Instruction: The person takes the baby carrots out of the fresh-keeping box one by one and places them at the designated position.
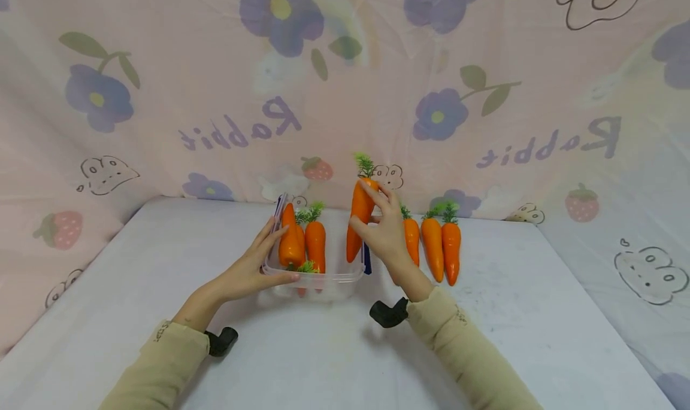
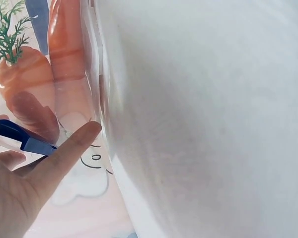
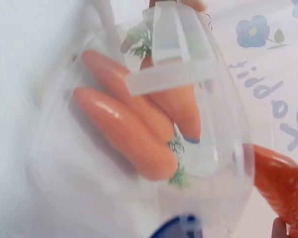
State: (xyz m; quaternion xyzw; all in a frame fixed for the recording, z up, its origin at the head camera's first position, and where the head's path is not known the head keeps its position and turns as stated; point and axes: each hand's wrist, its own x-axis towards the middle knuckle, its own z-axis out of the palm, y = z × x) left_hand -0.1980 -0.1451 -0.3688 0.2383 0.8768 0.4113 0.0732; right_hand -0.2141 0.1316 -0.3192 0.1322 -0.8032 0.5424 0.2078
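Note:
A clear plastic box (image 1: 336,276) with blue latches stands on the table. My left hand (image 1: 250,269) holds its near left corner, thumb along the front rim and fingers at the left wall. Inside, on the left, are several orange toy carrots (image 1: 315,245); one carrot (image 1: 291,248) stands tip up with its greens down. My right hand (image 1: 385,230) pinches another carrot (image 1: 360,215) between thumb and fingers, greens up and tip down, over the box's right part. In the right wrist view this held carrot (image 3: 278,178) shows beside the box wall.
Three more carrots (image 1: 433,248) lie side by side on the white table (image 1: 517,338), right of the box and behind my right hand. A blue latch (image 1: 368,259) hangs at the box's right side. A patterned cloth (image 1: 345,87) hangs behind the table.

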